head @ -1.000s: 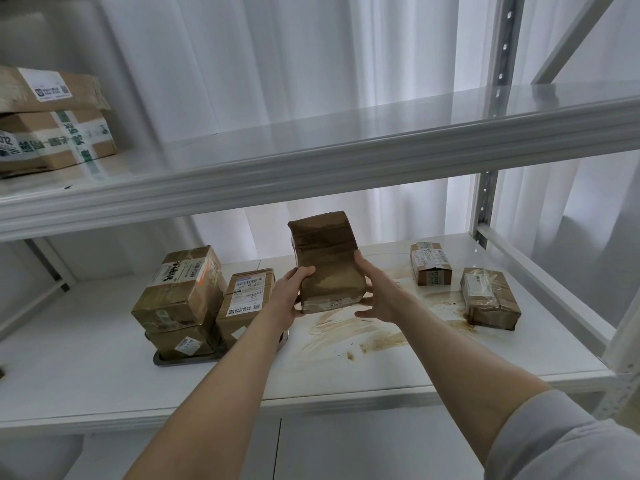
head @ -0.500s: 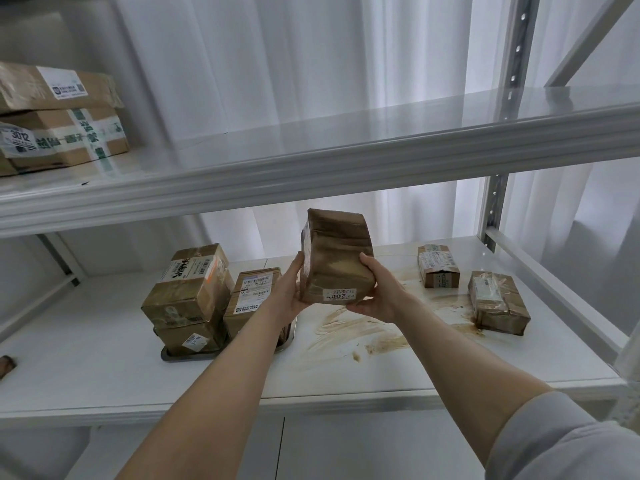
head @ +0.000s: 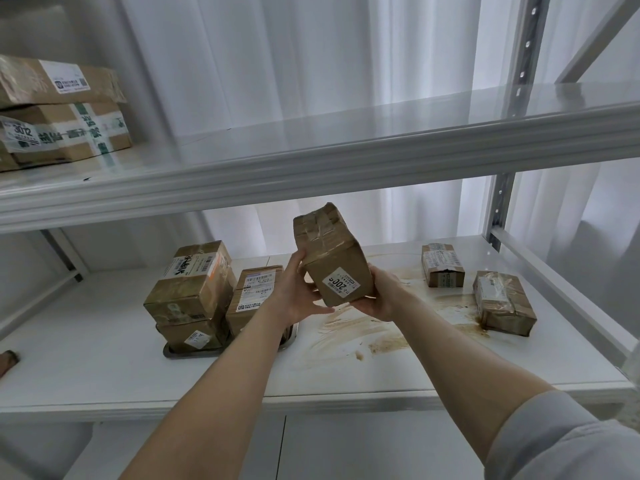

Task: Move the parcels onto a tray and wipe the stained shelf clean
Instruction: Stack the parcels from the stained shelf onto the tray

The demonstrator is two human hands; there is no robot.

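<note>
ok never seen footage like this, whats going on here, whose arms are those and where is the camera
There is no machine here. The camera sits on a person's head and looks forward and down, so the two bare arms reaching in are that person's own. The left hand and the right hand hold a taped brown parcel between them, tilted, above the lower shelf of a white rack. To the left, a metal tray already carries three parcels, two of them stacked. To the right, two small parcels sit on the shelf among brown stains. More boxes rest on the upper shelf.
</note>
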